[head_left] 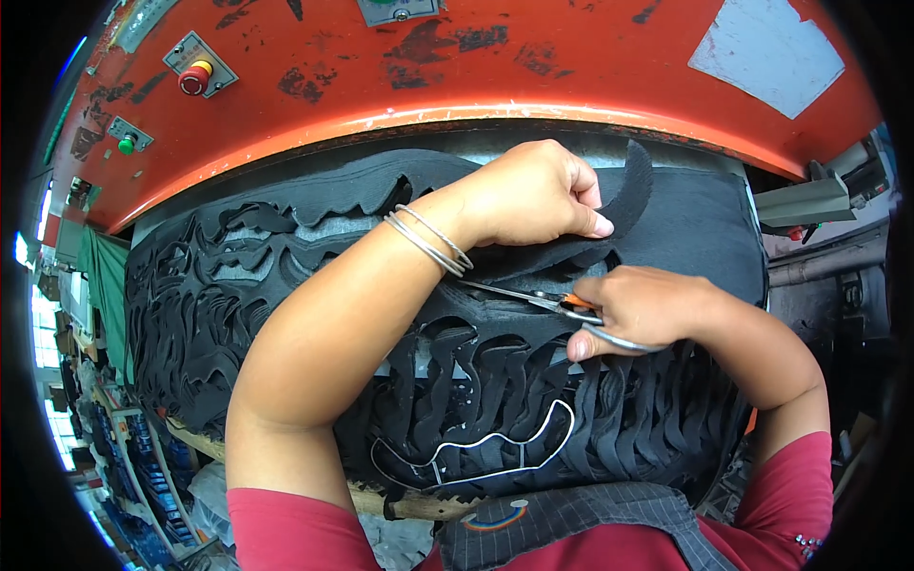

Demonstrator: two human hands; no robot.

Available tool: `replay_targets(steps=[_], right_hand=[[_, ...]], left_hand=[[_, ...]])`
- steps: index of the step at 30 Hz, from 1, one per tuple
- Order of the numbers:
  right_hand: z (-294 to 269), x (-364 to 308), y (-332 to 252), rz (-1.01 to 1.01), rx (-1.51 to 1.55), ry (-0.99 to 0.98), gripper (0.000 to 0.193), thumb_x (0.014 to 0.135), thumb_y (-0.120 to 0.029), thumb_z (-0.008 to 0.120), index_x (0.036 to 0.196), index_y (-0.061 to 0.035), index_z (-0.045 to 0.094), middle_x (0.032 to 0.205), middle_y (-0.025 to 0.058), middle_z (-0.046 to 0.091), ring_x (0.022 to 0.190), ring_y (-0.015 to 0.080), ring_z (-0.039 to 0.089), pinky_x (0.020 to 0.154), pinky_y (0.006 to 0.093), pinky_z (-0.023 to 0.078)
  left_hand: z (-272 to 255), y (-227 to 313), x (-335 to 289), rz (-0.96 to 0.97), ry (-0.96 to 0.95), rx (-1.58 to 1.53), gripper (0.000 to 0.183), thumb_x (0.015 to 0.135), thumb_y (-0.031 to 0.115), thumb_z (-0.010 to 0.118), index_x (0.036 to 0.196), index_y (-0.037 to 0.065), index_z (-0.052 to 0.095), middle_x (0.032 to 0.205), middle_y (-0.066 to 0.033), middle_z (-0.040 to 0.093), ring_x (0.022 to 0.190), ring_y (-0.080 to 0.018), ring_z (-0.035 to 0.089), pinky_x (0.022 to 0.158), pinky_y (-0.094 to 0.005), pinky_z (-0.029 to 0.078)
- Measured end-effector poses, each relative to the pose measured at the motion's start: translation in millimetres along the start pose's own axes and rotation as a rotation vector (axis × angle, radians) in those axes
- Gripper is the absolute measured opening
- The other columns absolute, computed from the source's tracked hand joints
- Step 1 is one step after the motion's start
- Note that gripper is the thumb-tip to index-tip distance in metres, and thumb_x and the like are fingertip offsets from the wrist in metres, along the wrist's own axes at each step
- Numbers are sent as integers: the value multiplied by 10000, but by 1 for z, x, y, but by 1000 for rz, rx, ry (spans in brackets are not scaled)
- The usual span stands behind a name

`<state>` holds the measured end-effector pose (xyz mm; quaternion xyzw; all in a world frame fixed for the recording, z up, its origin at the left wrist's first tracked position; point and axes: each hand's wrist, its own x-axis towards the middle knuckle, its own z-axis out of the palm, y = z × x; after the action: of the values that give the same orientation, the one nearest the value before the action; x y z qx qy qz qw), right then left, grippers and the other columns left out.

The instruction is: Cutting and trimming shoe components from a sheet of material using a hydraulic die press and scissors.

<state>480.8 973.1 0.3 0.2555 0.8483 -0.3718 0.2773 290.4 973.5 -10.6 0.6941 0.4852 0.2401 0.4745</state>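
My left hand (543, 195) pinches a curved strip of black fabric (632, 190) and holds it up off the stack. Two bangles circle that wrist. Just below, my right hand (647, 306) grips a pair of scissors (533, 298) by the handles, one of them with an orange part. The blades point left, spread apart, beneath my left wrist and against the layered black cloth. Thick stacked black fabric (690, 214) lies flat on the right. Toward the left, many wavy cut edges (219, 314) stand loosely apart.
Behind the fabric rises a scuffed red machine (428, 67) with a red stop button (195, 78) and a green button (127, 145). A wavy metal outline frame (476, 443) rests on the near fabric pieces. Green cloth (103, 285) hangs at the left.
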Motion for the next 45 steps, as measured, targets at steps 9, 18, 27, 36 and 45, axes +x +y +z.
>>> replay_targets(steps=[9,18,27,36,45], right_hand=[[-1,6,-6,-129,11,-28,909,832,-804,238,841,36,585,748,214,600,745,367,617,702,448,485],[19,14,-12,-132,29,35,908,861,-770,238,853,74,574,749,249,590,736,391,601,702,459,480],[42,15,-15,-107,29,142,780,900,-678,366,810,71,564,740,252,599,741,402,612,691,459,481],[51,21,-20,-112,92,211,788,889,-693,370,875,66,583,784,268,618,792,415,625,715,469,481],[54,1,-51,148,-106,230,879,735,-759,554,1044,61,620,961,280,650,953,405,635,877,451,472]], left_hand=[[3,1,1,2,12,103,213,765,193,765,750,4,668,608,-36,581,602,-97,494,591,-283,420],[1,-1,-4,-4,8,94,210,762,212,765,766,18,686,631,-40,606,619,-110,511,606,-293,434],[4,10,-12,12,17,148,213,758,214,766,748,24,670,624,-36,589,614,-111,494,601,-294,422],[10,17,-20,28,71,185,215,761,219,763,749,28,663,621,-36,583,626,-113,507,611,-296,427],[-3,26,-45,22,300,-225,188,844,192,702,768,45,612,700,-3,589,662,-72,529,598,-234,416]])
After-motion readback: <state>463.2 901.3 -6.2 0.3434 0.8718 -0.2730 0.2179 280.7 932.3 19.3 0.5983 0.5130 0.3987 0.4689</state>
